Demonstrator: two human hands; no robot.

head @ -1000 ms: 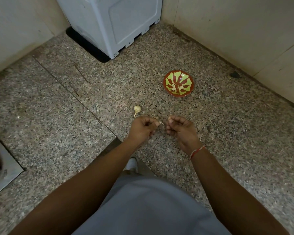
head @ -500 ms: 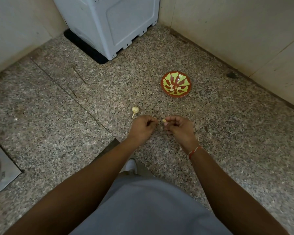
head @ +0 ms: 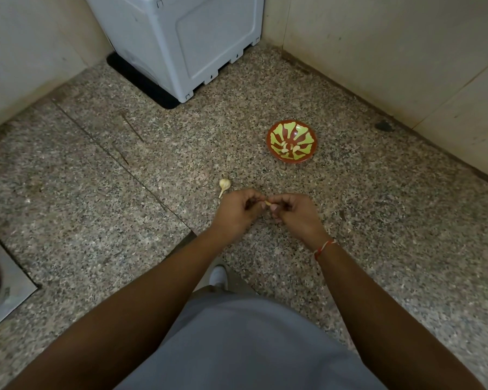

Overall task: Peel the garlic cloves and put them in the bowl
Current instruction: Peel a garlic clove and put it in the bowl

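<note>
Both hands' grip (head: pixel 266 204) pinches one garlic clove (head: pixel 268 203) (bowl (head: pixel 307 130) beyond)

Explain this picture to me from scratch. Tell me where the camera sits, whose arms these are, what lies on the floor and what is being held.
There is no machine here. The camera is worn on a person's head and looks down, so the two arms are that person's own. The left hand and right hand meet over a speckled stone floor and together pinch one small garlic clove, seemingly to peel it. Beside the left hand a garlic bulb lies on the floor. Farther off stands a red and green bowl with a few pale cloves inside. A grey appliance stands in the corner.
</note>
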